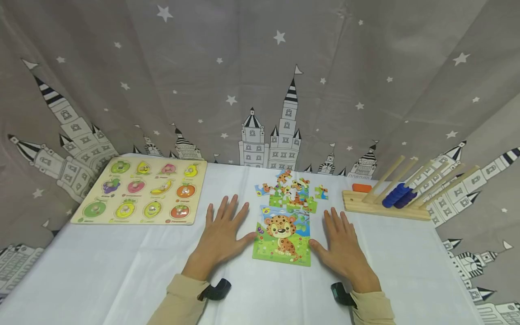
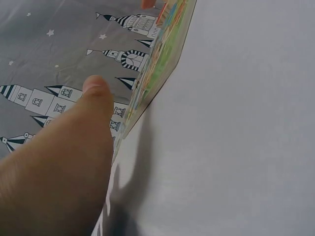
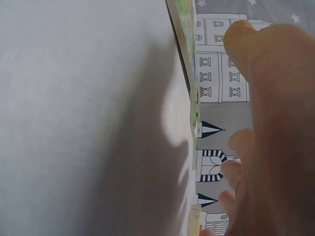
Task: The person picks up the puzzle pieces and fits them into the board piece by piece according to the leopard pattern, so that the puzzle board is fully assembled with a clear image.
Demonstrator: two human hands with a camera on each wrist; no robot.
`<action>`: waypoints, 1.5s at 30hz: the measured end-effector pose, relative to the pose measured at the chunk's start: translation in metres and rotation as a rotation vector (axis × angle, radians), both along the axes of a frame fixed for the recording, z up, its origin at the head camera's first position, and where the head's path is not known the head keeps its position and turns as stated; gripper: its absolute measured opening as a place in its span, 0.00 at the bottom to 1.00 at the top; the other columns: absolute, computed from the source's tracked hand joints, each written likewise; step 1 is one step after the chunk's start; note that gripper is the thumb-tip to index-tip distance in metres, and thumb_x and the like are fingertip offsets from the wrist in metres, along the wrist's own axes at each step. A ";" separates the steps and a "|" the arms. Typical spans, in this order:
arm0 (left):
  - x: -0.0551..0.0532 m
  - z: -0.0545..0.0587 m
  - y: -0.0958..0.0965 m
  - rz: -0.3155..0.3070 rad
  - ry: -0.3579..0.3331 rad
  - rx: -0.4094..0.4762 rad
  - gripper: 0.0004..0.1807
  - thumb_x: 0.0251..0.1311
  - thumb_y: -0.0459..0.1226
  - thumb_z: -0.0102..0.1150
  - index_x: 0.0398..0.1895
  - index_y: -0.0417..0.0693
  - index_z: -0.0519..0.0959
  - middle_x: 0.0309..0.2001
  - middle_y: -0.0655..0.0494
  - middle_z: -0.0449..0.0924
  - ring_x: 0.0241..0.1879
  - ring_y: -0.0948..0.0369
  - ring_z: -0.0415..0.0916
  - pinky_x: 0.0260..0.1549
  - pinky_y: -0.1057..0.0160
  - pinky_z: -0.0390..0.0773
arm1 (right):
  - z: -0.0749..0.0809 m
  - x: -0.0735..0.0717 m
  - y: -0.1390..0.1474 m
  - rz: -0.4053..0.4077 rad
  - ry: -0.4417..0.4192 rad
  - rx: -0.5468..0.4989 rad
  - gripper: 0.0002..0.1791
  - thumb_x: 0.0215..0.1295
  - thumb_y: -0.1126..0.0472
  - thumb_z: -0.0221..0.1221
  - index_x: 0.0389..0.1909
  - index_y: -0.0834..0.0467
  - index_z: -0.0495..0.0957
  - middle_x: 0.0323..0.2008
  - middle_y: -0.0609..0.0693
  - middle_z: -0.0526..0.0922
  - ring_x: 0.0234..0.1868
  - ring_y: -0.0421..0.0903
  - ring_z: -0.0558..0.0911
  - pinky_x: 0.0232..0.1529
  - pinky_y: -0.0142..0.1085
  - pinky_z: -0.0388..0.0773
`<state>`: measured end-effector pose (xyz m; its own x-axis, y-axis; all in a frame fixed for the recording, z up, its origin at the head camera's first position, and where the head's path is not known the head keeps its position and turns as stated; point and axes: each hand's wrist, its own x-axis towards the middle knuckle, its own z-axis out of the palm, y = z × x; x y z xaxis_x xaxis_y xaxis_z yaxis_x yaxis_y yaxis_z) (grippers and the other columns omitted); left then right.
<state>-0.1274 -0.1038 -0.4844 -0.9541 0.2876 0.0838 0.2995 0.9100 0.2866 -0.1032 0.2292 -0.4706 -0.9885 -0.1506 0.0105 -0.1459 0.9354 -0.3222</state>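
Centrally, a leopard picture board [image 1: 282,234] is laid on a white cloth [image 1: 122,266], with puzzle pieces [image 1: 290,195] gathered at its far edge. It is flanked by the left hand [image 1: 221,237] and the right hand [image 1: 342,247], fingers straightened and released, thumbs held just beside it. A fruit board [image 1: 142,198] is placed leftward, a bead rack [image 1: 367,206] rightward.

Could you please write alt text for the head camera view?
A person's left hand and right hand flank a cartoon leopard board on a white-covered table, jigsaw pieces beyond it. A fruit puzzle lies at left; a wooden peg stand with blue rings stands at right.
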 end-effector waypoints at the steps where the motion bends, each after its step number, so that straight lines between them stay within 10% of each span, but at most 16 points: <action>1: 0.000 0.000 0.000 0.000 -0.005 -0.003 0.47 0.64 0.71 0.46 0.81 0.61 0.56 0.84 0.49 0.41 0.83 0.44 0.36 0.78 0.31 0.35 | 0.000 -0.001 0.000 0.003 -0.003 -0.002 0.52 0.69 0.34 0.55 0.81 0.63 0.49 0.82 0.63 0.48 0.82 0.67 0.45 0.77 0.68 0.49; 11: -0.004 -0.002 0.001 -0.032 -0.005 0.041 0.48 0.64 0.71 0.47 0.82 0.61 0.55 0.84 0.49 0.41 0.83 0.43 0.37 0.78 0.32 0.35 | -0.005 -0.011 0.005 0.006 -0.039 -0.078 0.51 0.72 0.34 0.52 0.81 0.63 0.48 0.82 0.64 0.47 0.81 0.68 0.46 0.78 0.66 0.50; 23: 0.003 -0.010 0.022 -0.255 -0.081 0.126 0.63 0.52 0.77 0.54 0.84 0.54 0.46 0.84 0.58 0.43 0.83 0.55 0.42 0.81 0.44 0.44 | -0.024 -0.036 0.005 -0.033 0.025 -0.247 0.38 0.73 0.49 0.59 0.75 0.66 0.62 0.75 0.65 0.63 0.77 0.65 0.59 0.77 0.61 0.58; 45: 0.005 -0.009 0.027 -0.283 0.002 -0.004 0.58 0.57 0.76 0.49 0.82 0.52 0.54 0.83 0.57 0.51 0.82 0.51 0.50 0.80 0.42 0.48 | -0.024 -0.076 -0.003 -0.144 0.079 -0.259 0.28 0.68 0.51 0.65 0.64 0.60 0.78 0.66 0.62 0.74 0.70 0.61 0.68 0.74 0.58 0.62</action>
<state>-0.1223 -0.0771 -0.4934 -0.8354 0.5433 0.0840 0.5428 0.7910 0.2824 -0.1789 0.2265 -0.4951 -0.9941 0.0090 0.1083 -0.0518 0.8367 -0.5453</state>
